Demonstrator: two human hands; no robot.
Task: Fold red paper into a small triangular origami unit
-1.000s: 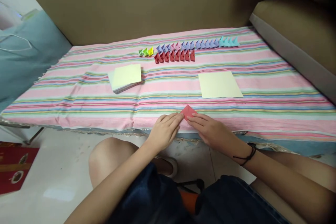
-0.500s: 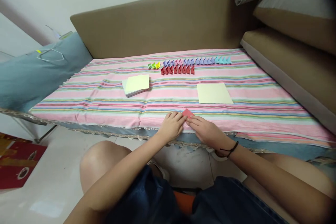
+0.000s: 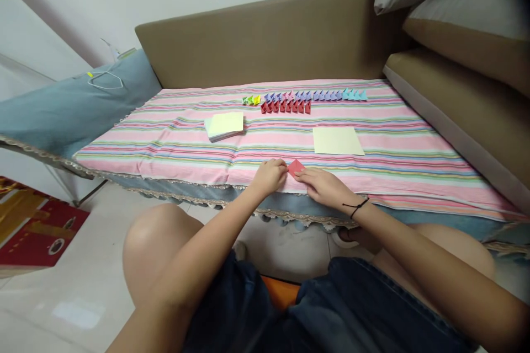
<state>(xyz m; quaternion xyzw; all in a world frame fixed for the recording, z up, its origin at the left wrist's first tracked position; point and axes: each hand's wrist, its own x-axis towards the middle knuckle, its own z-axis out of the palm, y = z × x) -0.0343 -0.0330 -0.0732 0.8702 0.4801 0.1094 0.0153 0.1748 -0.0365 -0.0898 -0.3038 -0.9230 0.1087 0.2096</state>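
A small folded piece of red paper [image 3: 295, 166] lies at the front edge of the striped cloth, one corner pointing away from me. My left hand [image 3: 269, 176] has its fingers curled together and grips the paper's left corner. From the other side, my right hand [image 3: 325, 183] presses its fingertips on the paper's lower right part, covering it. A black cord bracelet circles my right wrist. Farther back stand rows of small folded paper pieces: red ones [image 3: 286, 107] in front, and purple [image 3: 327, 95], pink, light blue [image 3: 354, 95], yellow and green ones behind.
A stack of paper sheets [image 3: 226, 123], pale yellow on top, sits left of centre. One pale yellow sheet [image 3: 338, 140] lies flat to the right. Behind the striped cloth [image 3: 174, 149] rises a brown backrest [image 3: 265, 38]; cushions [image 3: 451, 99] are piled at the right.
The camera view has shifted, so the scene sits differently. My left fingers have drawn back slightly to the paper's left corner, and more of the red paper shows. My right hand stays on it.
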